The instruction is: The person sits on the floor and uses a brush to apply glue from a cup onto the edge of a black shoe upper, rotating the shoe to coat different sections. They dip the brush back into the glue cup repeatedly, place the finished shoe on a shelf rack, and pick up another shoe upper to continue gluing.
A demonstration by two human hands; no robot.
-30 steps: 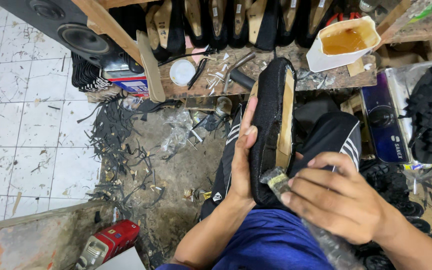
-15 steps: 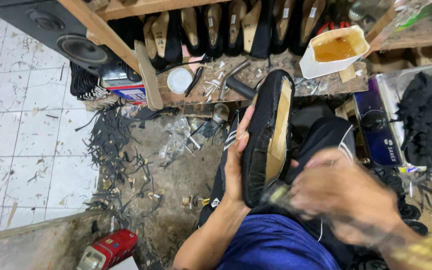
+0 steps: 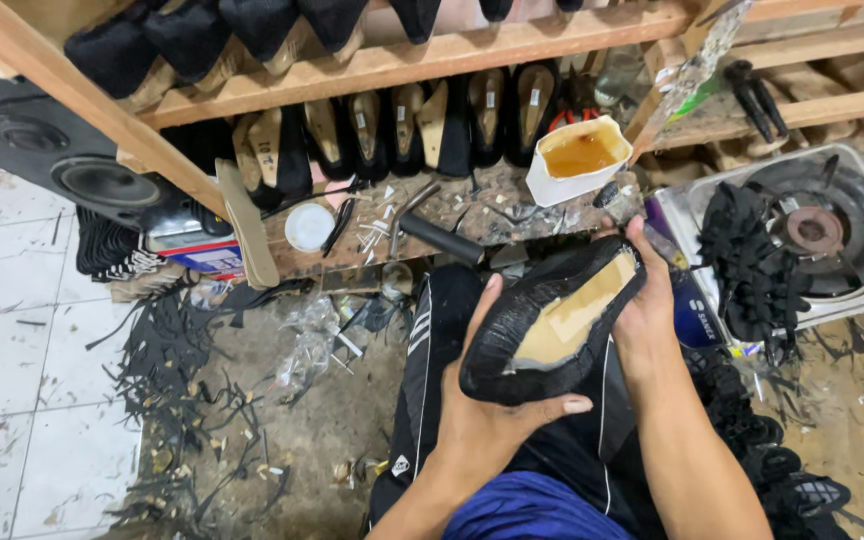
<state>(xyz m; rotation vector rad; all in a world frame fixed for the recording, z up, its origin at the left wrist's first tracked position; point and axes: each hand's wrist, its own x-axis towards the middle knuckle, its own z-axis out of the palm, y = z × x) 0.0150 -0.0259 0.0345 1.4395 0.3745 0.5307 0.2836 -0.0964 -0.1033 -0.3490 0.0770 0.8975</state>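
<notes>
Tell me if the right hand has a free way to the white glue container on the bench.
Probably yes. The right hand grips the far end of the black shoe, just below the white glue container. Only low bench clutter lies between them, nothing standing. It would have to let go of the shoe first.

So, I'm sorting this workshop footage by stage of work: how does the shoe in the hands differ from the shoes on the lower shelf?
The held shoe lies tilted, sole side up, gripped at one end by the left hand and at the other by the right hand; the shelf shoes stand in a row, untouched. The held shoe shows its whole tan bottom; the shelf shoes are partly hidden. Both have black uppers and tan undersides.
</notes>
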